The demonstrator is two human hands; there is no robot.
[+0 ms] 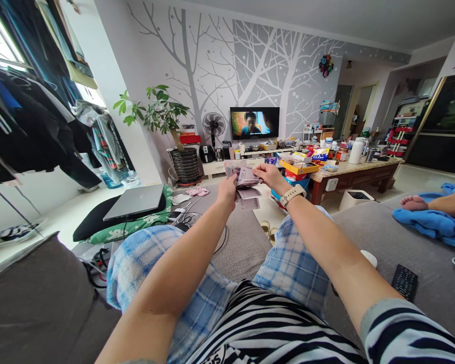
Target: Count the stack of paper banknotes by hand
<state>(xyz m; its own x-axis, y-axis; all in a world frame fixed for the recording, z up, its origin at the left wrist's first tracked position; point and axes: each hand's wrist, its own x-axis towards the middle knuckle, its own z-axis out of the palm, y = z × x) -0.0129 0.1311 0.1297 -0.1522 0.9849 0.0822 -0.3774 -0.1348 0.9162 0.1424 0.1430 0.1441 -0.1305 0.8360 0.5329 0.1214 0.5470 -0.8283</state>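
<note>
Banknotes (244,184) sit in the left hand (226,194), fingers (231,182) closed. Right hand (272,178) touches them, grip unclear. Yellow box (299,167) tops the table (354,171).

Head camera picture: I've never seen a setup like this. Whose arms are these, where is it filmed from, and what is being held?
No machine here: these are a person's own bare arms, filmed by one camera worn on their head, looking forward and down. The left hand grips a fanned wad of banknotes, and the right hand, with a watch on its wrist, touches the top of the wad. Beyond them stands a wooden coffee table crowded with boxes and jars. A black TV remote lies on the grey sofa beside the person.
</note>
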